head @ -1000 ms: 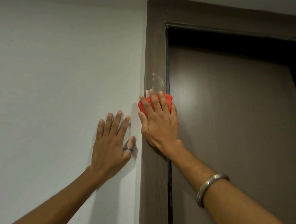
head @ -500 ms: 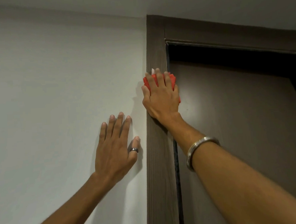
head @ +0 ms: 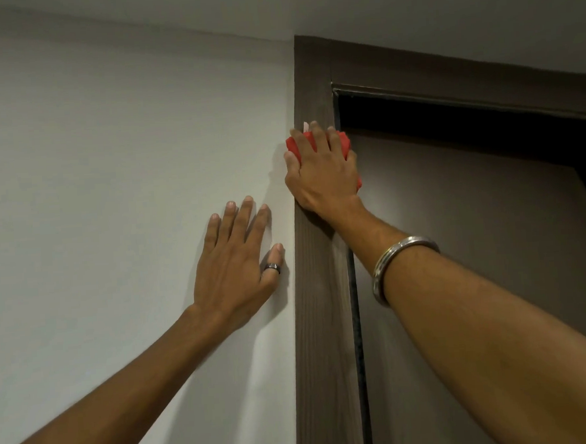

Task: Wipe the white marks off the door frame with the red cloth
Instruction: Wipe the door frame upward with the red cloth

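A dark brown wooden door frame [head: 319, 306] runs up the middle of the view to its top corner. My right hand [head: 323, 175] presses the red cloth [head: 341, 143] flat against the frame, high up near that corner. The cloth shows as red edges around my fingers, with a small pale tag above them. No white marks are visible on the frame; the spot under the cloth is hidden. My left hand [head: 234, 263] lies flat on the white wall, fingers spread, just left of the frame and lower than the right hand.
The white wall [head: 111, 198] fills the left side. A brown door [head: 475, 245] stands right of the frame, with a dark gap above it under the frame's top piece [head: 447, 71]. The ceiling is close overhead.
My right hand slid the red cloth up the frame over the spot where white specks showed. The view tilted upward. My left hand stayed flat on the wall.
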`<state>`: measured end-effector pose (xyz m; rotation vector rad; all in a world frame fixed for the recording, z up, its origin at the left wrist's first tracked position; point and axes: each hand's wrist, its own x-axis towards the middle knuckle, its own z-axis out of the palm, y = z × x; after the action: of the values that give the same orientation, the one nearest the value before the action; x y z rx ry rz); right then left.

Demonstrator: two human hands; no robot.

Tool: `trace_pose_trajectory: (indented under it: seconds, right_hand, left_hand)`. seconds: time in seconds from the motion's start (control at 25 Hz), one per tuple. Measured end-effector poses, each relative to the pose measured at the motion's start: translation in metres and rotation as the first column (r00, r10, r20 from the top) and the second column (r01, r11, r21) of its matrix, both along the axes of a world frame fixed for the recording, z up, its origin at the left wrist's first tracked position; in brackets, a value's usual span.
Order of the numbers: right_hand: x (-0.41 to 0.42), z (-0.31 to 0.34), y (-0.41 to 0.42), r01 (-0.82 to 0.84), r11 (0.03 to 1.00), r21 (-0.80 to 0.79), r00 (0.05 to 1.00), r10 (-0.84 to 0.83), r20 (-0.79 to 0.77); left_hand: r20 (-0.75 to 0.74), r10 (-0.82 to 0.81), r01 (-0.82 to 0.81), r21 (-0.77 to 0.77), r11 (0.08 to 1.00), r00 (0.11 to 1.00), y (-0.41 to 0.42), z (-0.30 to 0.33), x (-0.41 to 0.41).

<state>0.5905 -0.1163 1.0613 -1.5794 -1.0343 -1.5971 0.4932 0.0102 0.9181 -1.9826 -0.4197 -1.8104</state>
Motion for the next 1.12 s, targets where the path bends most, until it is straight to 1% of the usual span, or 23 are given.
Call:
trace_pose_trajectory:
  seconds: [0.2, 0.28, 0.4, 0.48, 0.56, 0.6, 0.64, 0.68, 0.76, 0.8, 0.84, 0.92, 1.12]
  right_hand:
    - [-0.004, 0.036, 0.0, -0.005, 1.0, 0.028, 1.0, 0.005, 0.004]
    - [-0.009, 0.033, 0.0, 0.016, 0.999, 0.045, 1.0, -0.015, -0.002]
    - [-0.009, 0.007, 0.004, 0.042, 0.991, 0.125, 0.999, -0.041, -0.012]
    - [-0.015, -0.024, 0.014, 0.022, 0.987, 0.161, 1.0, -0.023, 0.004]
    - [-0.021, -0.066, 0.018, -0.005, 0.99, 0.138, 1.0, 0.002, 0.028]
    - [-0.027, -0.073, 0.02, -0.021, 0.99, 0.137, 0.999, 0.017, 0.027]
    - [-0.013, -0.112, 0.018, 0.04, 0.994, 0.098, 0.997, -0.034, -0.066]
    - [-0.011, -0.142, 0.014, 0.04, 0.997, 0.071, 0.992, -0.031, -0.12]
    - [-0.004, -0.187, 0.015, 0.034, 0.997, 0.072, 0.995, -0.026, -0.099]
    - [-0.005, -0.202, 0.012, 0.015, 0.996, 0.09, 0.997, -0.008, -0.079]
    - [-0.005, -0.221, 0.013, 0.001, 0.996, 0.093, 0.997, 0.006, -0.077]
    - [-0.007, -0.264, 0.011, -0.001, 0.996, 0.087, 0.992, 0.013, -0.128]
    - [-0.014, -0.374, 0.007, 0.074, 0.997, 0.027, 0.983, -0.069, -0.17]
  left_hand:
    - [0.023, 0.005, -0.005, 0.013, 1.0, 1.0, 0.008, 0.005, -0.001]
    - [0.023, 0.013, -0.013, 0.005, 1.0, 1.0, 0.008, 0.001, -0.001]
    - [0.04, 0.004, -0.004, 0.001, 1.0, 0.999, 0.008, 0.0, -0.002]
    - [0.08, -0.004, 0.004, -0.002, 1.0, 0.997, 0.006, -0.007, -0.006]
    - [0.125, -0.017, 0.018, -0.009, 1.0, 0.992, 0.008, -0.036, -0.011]
    - [0.142, -0.012, 0.011, 0.006, 1.0, 0.99, 0.011, -0.042, -0.016]
    - [0.048, 0.012, -0.011, -0.023, 1.0, 0.999, 0.005, -0.077, -0.003]
    - [-0.014, 0.023, -0.024, -0.024, 0.999, 1.0, -0.001, -0.102, 0.001]
    - [0.013, 0.043, -0.043, -0.002, 0.999, 0.999, 0.002, -0.131, 0.004]
    - [0.016, 0.048, -0.048, 0.02, 0.999, 0.999, 0.001, -0.136, 0.002]
    - [-0.01, 0.071, -0.07, 0.037, 0.997, 0.997, 0.0, -0.145, 0.0]
    - [-0.048, 0.091, -0.089, 0.039, 0.995, 0.995, -0.002, -0.172, -0.006]
    - [-0.181, 0.101, -0.096, 0.035, 0.995, 0.978, 0.001, -0.265, -0.028]
